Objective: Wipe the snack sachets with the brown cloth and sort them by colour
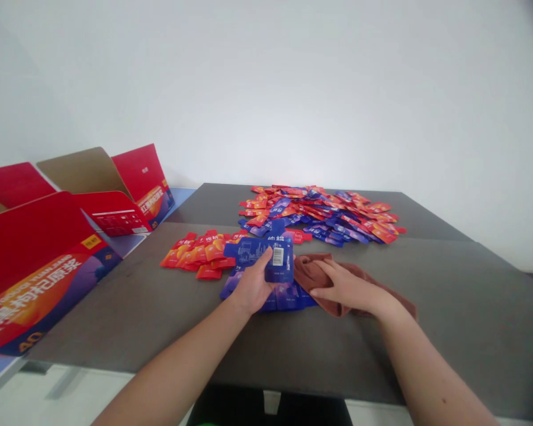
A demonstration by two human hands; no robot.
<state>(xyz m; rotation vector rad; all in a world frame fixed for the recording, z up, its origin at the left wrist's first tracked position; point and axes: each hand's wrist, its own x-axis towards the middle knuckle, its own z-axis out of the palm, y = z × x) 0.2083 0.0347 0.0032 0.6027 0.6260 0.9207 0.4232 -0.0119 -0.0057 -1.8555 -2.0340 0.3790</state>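
Note:
My left hand (pixel 252 286) grips a blue sachet (pixel 272 255) with a white barcode label, lifted just above a small stack of blue sachets (pixel 288 297) on the dark grey table (pixel 448 307). To its right, my right hand (pixel 344 288) lies with fingers curled on a brown cloth (pixel 313 270) spread on the table. Left of the held sachet sits a row of red-orange sachets (pixel 196 253). A large mixed heap of red and blue sachets (pixel 320 214) lies farther back.
Open red cardboard boxes stand at the left: one near box (pixel 35 272) and one farther box (pixel 119 189), on a blue surface beside the table. A white wall rises behind.

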